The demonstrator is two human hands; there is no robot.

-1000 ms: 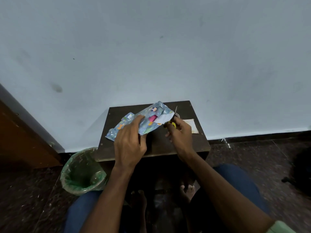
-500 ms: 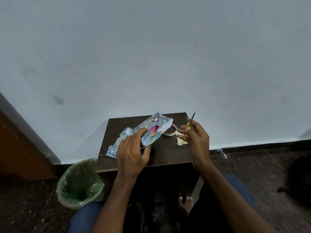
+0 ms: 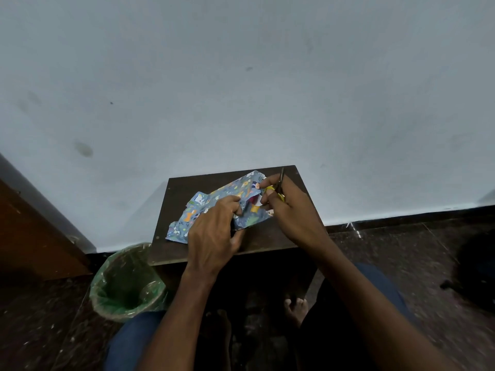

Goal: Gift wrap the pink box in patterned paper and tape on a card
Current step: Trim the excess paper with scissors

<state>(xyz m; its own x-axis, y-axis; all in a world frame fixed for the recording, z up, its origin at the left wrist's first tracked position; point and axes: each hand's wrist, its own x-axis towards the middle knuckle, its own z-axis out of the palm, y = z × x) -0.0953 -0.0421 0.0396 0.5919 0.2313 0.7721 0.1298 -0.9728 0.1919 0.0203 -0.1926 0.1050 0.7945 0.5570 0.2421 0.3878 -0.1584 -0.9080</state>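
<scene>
Patterned paper [image 3: 214, 207], blue with small cartoon prints, lies crumpled round the pink box [image 3: 253, 200] on the dark wooden table [image 3: 267, 236], with only a sliver of pink showing at its right end; the left hand [image 3: 214, 234] pinches a fold of the paper near the middle; the right hand [image 3: 288, 207] touches the paper's right end while its curled fingers grip yellow-handled scissors [image 3: 280, 186], blades pointing away; a green-lined bin [image 3: 126, 282] stands on the floor left of the table.

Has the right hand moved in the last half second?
Yes. The right hand with the scissors went left, from the table's right edge to the wrapped box.
</scene>
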